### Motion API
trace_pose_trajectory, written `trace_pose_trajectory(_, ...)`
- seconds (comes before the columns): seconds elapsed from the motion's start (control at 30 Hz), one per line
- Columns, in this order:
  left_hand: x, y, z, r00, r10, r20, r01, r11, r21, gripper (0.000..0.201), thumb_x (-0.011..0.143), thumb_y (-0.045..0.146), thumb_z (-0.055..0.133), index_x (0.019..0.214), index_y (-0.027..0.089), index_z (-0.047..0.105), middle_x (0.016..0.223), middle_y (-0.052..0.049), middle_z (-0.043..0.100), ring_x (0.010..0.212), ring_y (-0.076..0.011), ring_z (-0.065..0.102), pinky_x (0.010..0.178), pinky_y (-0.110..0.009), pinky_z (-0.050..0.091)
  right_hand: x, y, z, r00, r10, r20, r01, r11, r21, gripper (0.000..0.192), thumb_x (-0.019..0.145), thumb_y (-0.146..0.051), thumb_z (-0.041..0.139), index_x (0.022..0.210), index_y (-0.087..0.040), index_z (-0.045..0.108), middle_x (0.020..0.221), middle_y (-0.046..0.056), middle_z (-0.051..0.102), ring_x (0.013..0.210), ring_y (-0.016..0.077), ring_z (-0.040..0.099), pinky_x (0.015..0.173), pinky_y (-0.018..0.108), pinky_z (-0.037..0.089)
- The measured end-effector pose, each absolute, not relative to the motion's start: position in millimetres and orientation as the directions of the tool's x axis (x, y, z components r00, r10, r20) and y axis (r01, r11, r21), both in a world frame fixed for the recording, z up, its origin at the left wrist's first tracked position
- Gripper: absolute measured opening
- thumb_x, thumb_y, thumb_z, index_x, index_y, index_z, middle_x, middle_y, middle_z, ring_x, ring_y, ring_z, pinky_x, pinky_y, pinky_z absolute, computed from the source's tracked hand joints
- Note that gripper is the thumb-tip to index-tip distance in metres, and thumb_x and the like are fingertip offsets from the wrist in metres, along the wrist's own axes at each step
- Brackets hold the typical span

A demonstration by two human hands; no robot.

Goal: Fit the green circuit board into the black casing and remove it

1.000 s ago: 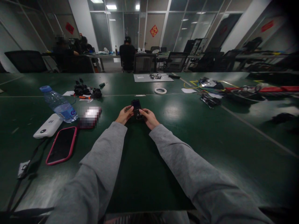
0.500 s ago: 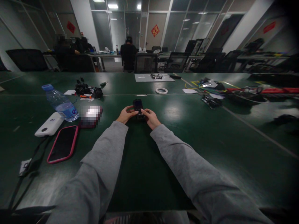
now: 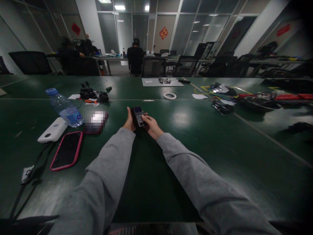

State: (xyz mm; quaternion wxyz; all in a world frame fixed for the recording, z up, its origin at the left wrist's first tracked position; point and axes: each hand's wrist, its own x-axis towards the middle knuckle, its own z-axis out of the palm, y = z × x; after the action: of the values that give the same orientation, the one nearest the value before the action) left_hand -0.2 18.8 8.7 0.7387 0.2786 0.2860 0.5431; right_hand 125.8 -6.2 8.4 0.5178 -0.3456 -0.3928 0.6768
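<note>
The right hand (image 3: 152,126) grasps the black handheld device (image 3: 138,115); the left hand (image 3: 129,122) braces it, grip unclear. A right-side slip could drop it.

Pink phone (image 3: 67,150), bottle (image 3: 65,109) block left; near right's free.

From remote, I obs. glazed partition (image 3: 140,26), L white col. (image 3: 89,29), bright overhead lts. (image 3: 119,7), blk. chairs (image 3: 153,67) at rear desk (image 3: 111,58).

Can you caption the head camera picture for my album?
Right hand holding a small dark gadget, left hand at its side, over a green table.
</note>
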Motion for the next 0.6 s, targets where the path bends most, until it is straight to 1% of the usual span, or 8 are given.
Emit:
trace_pose_trajectory(0.07, 1.7, 14.1, 10.1, 0.24, 0.966, -0.101, -0.68, 0.241, 0.692, 0.09, 0.076, 0.087, 0.025, 0.109, 0.012, 0.065, 0.098, -0.016, 0.071, 0.101, -0.0262, 0.067, 0.088, -0.04, 0.054, 115.5, -5.0, 6.1, -0.188, 0.982, -0.036, -0.438, -0.117, -0.891, 0.058, 0.057, -0.053, 0.082, 0.084, -0.019, 0.044, 0.087, -0.003, 0.058, 0.076, 0.0081, 0.055, 0.066, 0.02, 0.046)
trace_pose_trajectory(0.13, 2.5, 12.1, 9.6, 0.204, 0.973, -0.104, -0.706, 0.22, 0.673, 0.087, 0.078, 0.085, 0.027, 0.109, 0.013, 0.065, 0.096, -0.015, 0.071, 0.101, -0.0259, 0.066, 0.089, -0.04, 0.053, 108.1, -2.5, 2.2, -0.115, 0.993, 0.023, -0.375, -0.022, -0.927, 0.055, 0.064, -0.055, 0.077, 0.088, -0.02, 0.044, 0.095, -0.001, 0.058, 0.085, 0.0094, 0.056, 0.077, 0.022, 0.047)
trace_pose_trajectory(0.2, 1.7, 13.3, 7.4, 0.174, 0.978, -0.117, -0.719, 0.207, 0.664, 0.083, 0.081, 0.082, 0.029, 0.108, 0.013, 0.066, 0.092, -0.013, 0.07, 0.1, -0.0248, 0.067, 0.089, -0.039, 0.053, 103.9, -2.0, -1.0, -0.067, 0.991, 0.118, -0.224, 0.101, -0.969, 0.049, 0.075, -0.056, 0.068, 0.096, -0.02, 0.044, 0.101, 0.0, 0.058, 0.093, 0.0112, 0.056, 0.087, 0.026, 0.046)
trace_pose_trajectory(0.27, -0.4, 16.4, 4.4, 0.153, 0.98, -0.124, -0.728, 0.197, 0.657, 0.08, 0.082, 0.081, 0.03, 0.106, 0.014, 0.067, 0.088, -0.011, 0.069, 0.097, -0.0231, 0.067, 0.088, -0.036, 0.054, 101.6, -5.7, -1.8, -0.055, 0.972, 0.229, -0.027, 0.228, -0.973, 0.042, 0.085, -0.055, 0.057, 0.103, -0.02, 0.043, 0.104, 0.003, 0.058, 0.096, 0.0135, 0.056, 0.093, 0.031, 0.045)
trace_pose_trajectory(0.37, -3.6, 19.9, 1.4, 0.145, 0.982, -0.122, -0.746, 0.189, 0.638, 0.079, 0.082, 0.081, 0.029, 0.105, 0.016, 0.067, 0.083, -0.008, 0.068, 0.093, -0.022, 0.067, 0.086, -0.035, 0.054, 99.1, -18.1, 1.0, -0.027, 0.898, 0.44, 0.265, 0.431, -0.863, 0.037, 0.091, -0.049, 0.05, 0.111, -0.018, 0.043, 0.113, 0.01, 0.054, 0.106, 0.0191, 0.052, 0.099, 0.038, 0.042)
trace_pose_trajectory(0.47, -5.2, 18.3, 3.0, 0.144, 0.98, -0.138, -0.741, 0.199, 0.641, 0.08, 0.078, 0.084, 0.031, 0.106, 0.018, 0.066, 0.083, -0.007, 0.068, 0.091, -0.0229, 0.066, 0.083, -0.038, 0.054, 97.4, -30.7, 3.6, -0.069, 0.776, 0.627, 0.469, 0.579, -0.666, 0.047, 0.089, -0.047, 0.055, 0.123, -0.018, 0.041, 0.124, 0.014, 0.045, 0.119, 0.0243, 0.043, 0.106, 0.044, 0.039)
trace_pose_trajectory(0.53, -5.2, 14.7, 5.6, 0.138, 0.98, -0.14, -0.726, 0.196, 0.659, 0.08, 0.076, 0.085, 0.035, 0.107, 0.018, 0.066, 0.084, -0.007, 0.068, 0.091, -0.0233, 0.066, 0.082, -0.039, 0.054, 97.2, -35.3, 3.9, -0.134, 0.733, 0.667, 0.531, 0.621, -0.577, 0.053, 0.088, -0.047, 0.057, 0.128, -0.019, 0.038, 0.128, 0.014, 0.041, 0.124, 0.0257, 0.039, 0.107, 0.046, 0.039)
trace_pose_trajectory(0.6, -4.5, 11.0, 7.8, 0.13, 0.984, -0.126, -0.705, 0.181, 0.686, 0.079, 0.075, 0.085, 0.038, 0.107, 0.018, 0.066, 0.085, -0.008, 0.067, 0.092, -0.0233, 0.066, 0.082, -0.039, 0.055, 97.8, -36.7, 3.4, -0.18, 0.726, 0.664, 0.562, 0.63, -0.536, 0.053, 0.089, -0.046, 0.057, 0.13, -0.02, 0.037, 0.128, 0.014, 0.038, 0.125, 0.0259, 0.038, 0.107, 0.046, 0.041)
